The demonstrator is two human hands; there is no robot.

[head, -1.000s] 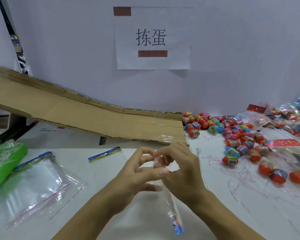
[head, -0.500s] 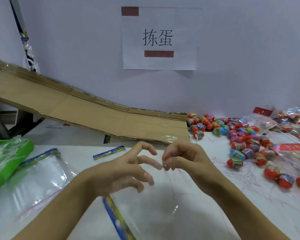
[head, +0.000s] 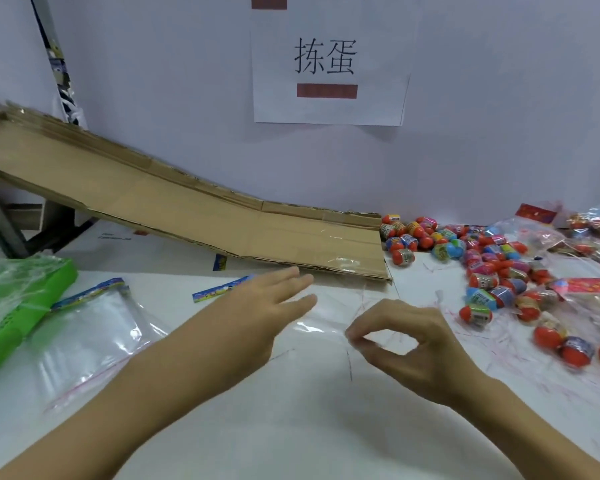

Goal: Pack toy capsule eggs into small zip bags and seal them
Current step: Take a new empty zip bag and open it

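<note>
A: Biggest thing first, why's that cardboard ramp (head: 187, 216) there?

B: Slopes down from the far-left corner of the surface (head: 291, 427) along the back edge; its low end stops just beside the loose capsule eggs (head: 482, 271). My guess: a chute feeding eggs to the pile. Paper sign (head: 329, 60) hangs on the wall above it.

A: And the stuff at the left edge?

B: Green box (head: 18, 306) wrapped in film, w/ a stack of empty zip bags (head: 87, 337) lying flat just beside it, probably bag stock kept w/in reach. Filled bags (head: 586, 237) sit toward the far-right corner, beyond the eggs, so done work likely goes there.

A: Hands?

B: Left hand (head: 260, 317) is flat, fingers straight and together, reaching fwd over the middle of the surface, holding nothing. Looks like it's smoothing or steadying the clear zip bag (head: 329, 317), though contact's hard to tell thru the film. Right hand (head: 409, 344) has thumb and forefinger pinched on that bag's edge, other fingers curled loosely.

A: How's the bag look?

B: Thin, clear, nearly invisible on white, only glare and a faint edge show. Lies mid-surface between both hands, apparently empty; can't tell if the mouth's open. Eggs are small, mostly red w/ printed bands, some blue or green, well apart from the bag, near the right edge.
</note>
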